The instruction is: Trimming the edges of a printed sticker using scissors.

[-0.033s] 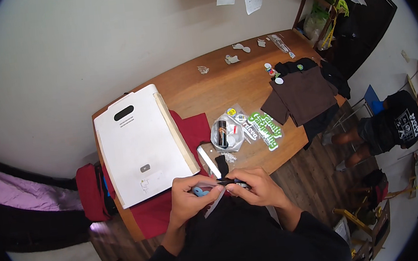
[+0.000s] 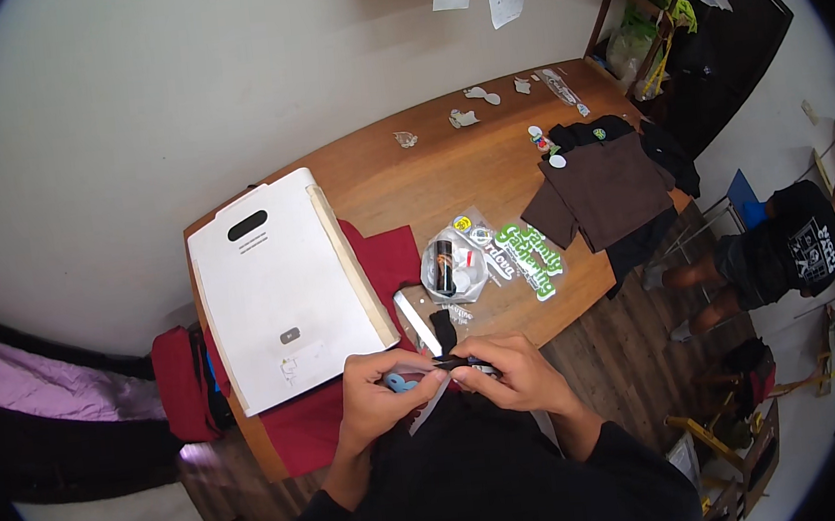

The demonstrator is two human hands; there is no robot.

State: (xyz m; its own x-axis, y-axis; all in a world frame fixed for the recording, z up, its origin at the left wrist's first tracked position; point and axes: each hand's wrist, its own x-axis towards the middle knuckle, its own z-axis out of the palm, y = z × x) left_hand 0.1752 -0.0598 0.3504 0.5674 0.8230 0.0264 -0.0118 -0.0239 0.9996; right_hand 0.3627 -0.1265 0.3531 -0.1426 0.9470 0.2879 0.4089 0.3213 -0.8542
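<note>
Head view, nearside of bowl [image 2: 428, 272]: left hand [image 2: 376, 398], grip pinched on pale film [image 2: 428, 407]; right hand [image 2: 516, 372], grip clamped on mostly hidden dark item [image 2: 444, 364].

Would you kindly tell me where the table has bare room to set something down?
The widest bare patch of table lies between the white box, scraps, brown cloth and bowl. A smaller one lies between the green sticker and right hand. Around the bowl and sticker it is crowded.

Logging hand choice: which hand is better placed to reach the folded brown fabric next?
Likely the right hand: it lies nearer the folded brown fabric than the left hand. Both pinch a small, dark, slim item, material unclear, so the right would need freeing first.
</note>
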